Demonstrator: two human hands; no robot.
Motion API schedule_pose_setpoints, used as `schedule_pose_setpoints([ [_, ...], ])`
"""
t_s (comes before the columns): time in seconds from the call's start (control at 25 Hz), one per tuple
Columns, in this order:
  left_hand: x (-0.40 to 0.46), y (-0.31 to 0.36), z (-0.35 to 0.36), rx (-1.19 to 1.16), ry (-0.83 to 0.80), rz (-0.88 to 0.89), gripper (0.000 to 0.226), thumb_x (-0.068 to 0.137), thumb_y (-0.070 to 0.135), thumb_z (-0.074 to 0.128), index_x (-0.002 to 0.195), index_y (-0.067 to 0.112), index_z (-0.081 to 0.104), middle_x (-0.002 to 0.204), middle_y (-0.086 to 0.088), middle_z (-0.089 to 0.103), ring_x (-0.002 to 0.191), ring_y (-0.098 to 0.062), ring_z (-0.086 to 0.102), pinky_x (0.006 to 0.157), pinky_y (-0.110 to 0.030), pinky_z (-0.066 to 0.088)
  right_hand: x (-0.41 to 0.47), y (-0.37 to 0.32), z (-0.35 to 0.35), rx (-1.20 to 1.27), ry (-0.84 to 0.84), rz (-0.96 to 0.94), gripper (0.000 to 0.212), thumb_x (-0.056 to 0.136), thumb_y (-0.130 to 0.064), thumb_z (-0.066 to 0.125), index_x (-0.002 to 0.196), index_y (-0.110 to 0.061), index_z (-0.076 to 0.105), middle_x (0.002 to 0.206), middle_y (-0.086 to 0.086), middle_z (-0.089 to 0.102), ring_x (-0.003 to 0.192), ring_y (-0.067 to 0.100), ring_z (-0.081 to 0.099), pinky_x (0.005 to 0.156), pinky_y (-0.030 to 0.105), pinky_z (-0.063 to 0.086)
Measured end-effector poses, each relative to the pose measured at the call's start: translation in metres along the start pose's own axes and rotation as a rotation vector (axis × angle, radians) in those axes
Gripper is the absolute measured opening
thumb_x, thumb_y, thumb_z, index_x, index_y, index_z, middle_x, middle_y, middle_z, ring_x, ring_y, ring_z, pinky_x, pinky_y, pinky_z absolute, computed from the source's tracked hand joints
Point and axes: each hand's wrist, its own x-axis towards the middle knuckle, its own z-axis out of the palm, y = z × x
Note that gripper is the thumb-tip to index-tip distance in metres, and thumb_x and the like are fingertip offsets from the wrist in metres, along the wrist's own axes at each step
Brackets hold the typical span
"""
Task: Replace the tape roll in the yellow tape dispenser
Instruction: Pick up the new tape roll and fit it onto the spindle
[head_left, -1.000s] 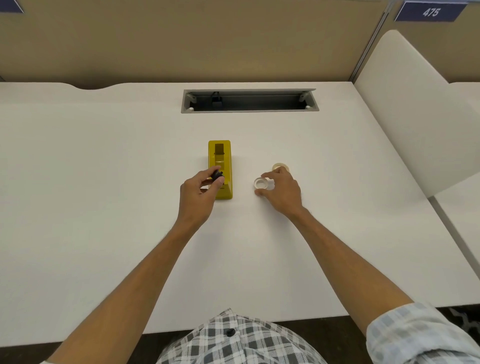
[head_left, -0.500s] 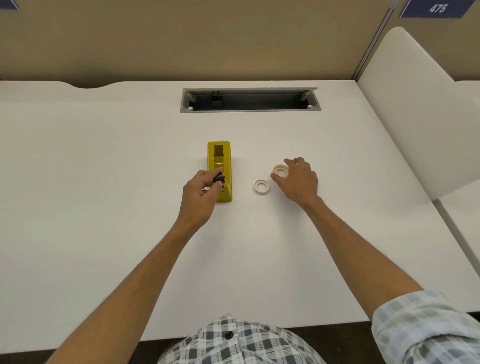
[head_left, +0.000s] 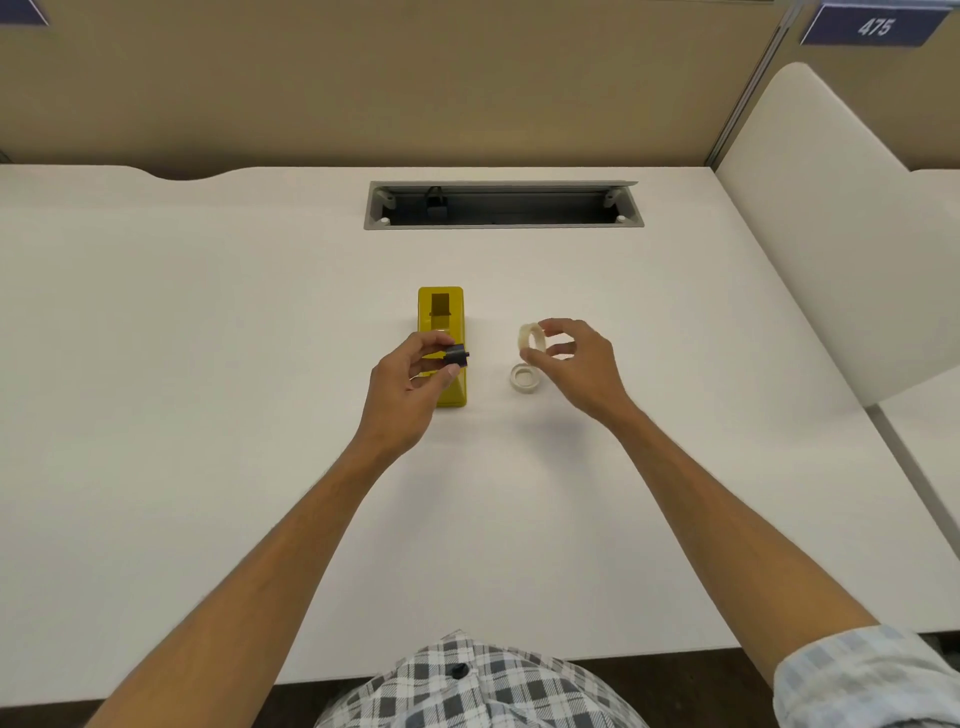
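Observation:
The yellow tape dispenser (head_left: 442, 317) stands mid-table with its roll bay open on top. My left hand (head_left: 410, 387) hovers over its near end, pinching the small black spool core (head_left: 457, 357) between thumb and fingers. My right hand (head_left: 576, 364) holds a cream tape roll (head_left: 531, 338) on edge, lifted above the table to the right of the dispenser. A second, smaller whitish roll (head_left: 524, 378) lies flat on the table just below it, untouched.
A grey cable slot (head_left: 503, 205) is cut into the white table (head_left: 208, 364) behind the dispenser. A white divider panel (head_left: 841, 223) rises along the right side. Beige partition walls close the back.
My right hand has left the smaller roll on the table, reached to the farther roll and lifted it on edge. My left hand has kept hold of the black core, raising it slightly.

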Motion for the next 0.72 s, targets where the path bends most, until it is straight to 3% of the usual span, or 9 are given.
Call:
schedule_pose_setpoints([
  [0.16,-0.003,0.004,0.001,-0.031,-0.016,-0.004,0.027,0.088,0.01,0.067,0.113,0.018,0.064,0.111,-0.001,0.07,0.097,-0.011,0.068,0.077,-0.019,0.052,-0.022,-0.021,0.002,0.241,-0.179,-0.044,0.033,0.075,-0.031,0.08,0.105,-0.03,0.068,0.11,-0.013,0.07,0.092,0.009,0.072,0.067,0.015,0.053],
  [0.32,-0.005,0.01,0.003,-0.071,-0.04,0.006,0.028,0.086,0.009,0.068,0.11,0.022,0.066,0.109,0.002,0.071,0.096,-0.01,0.069,0.073,-0.018,0.052,-0.034,-0.031,0.005,0.318,-0.276,-0.093,0.037,0.075,-0.025,0.082,0.109,-0.024,0.068,0.109,-0.003,0.072,0.094,0.017,0.074,0.085,0.034,0.058],
  [0.44,-0.005,0.014,0.004,-0.073,-0.051,0.018,0.029,0.086,0.009,0.068,0.109,0.027,0.067,0.105,0.013,0.071,0.097,-0.008,0.069,0.075,-0.017,0.052,-0.038,-0.034,0.005,0.341,-0.299,-0.108,0.04,0.076,-0.021,0.083,0.112,-0.021,0.067,0.112,-0.001,0.071,0.095,0.018,0.074,0.09,0.038,0.058],
  [0.56,-0.006,0.016,0.005,-0.043,-0.057,0.037,0.03,0.087,0.009,0.066,0.115,0.021,0.067,0.11,0.011,0.069,0.102,-0.01,0.067,0.084,-0.024,0.053,-0.039,-0.039,0.005,0.356,-0.309,-0.129,0.043,0.075,-0.018,0.083,0.115,-0.02,0.066,0.114,0.001,0.071,0.097,0.019,0.073,0.088,0.037,0.058],
  [0.72,-0.007,0.019,0.005,0.005,-0.069,0.071,0.032,0.091,0.008,0.06,0.122,0.018,0.066,0.121,0.002,0.065,0.108,-0.012,0.065,0.09,-0.025,0.051,-0.039,-0.045,0.004,0.366,-0.315,-0.147,0.044,0.076,-0.019,0.083,0.116,-0.022,0.066,0.114,-0.001,0.071,0.097,0.016,0.073,0.071,0.02,0.055],
])
